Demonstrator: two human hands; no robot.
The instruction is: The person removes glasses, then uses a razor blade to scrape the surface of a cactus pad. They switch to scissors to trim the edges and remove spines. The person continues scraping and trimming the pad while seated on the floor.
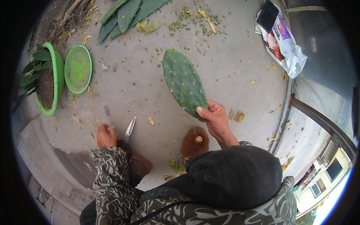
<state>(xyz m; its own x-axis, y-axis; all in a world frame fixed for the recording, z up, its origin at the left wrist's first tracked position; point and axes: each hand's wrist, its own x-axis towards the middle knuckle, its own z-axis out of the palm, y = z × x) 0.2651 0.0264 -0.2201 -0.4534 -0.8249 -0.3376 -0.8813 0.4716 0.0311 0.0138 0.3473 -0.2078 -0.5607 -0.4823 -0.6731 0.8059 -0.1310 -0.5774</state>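
A flat green prickly pear cactus pad (184,80) is held at its lower end by my right hand (215,118), thumb on top. The pad tilts up and left over the concrete floor, with pale spots and small bright green buds on its face. My left hand (107,137) is low at the left, thumb and fingers apart and slightly curled, with nothing visible in it. Right beside it is a pair of scissors (130,130), blades pointing away from me. Their dark handles are partly hidden near my sleeve and shoe.
Several cut cactus pads (128,17) lie stacked at the far side. Green trimmings (197,24) are scattered on the floor. A green planter (57,78) and green saucer (78,69) stand left. At right, a phone (268,16) rests on a plastic bag (291,53) beside a metal-framed edge (284,121).
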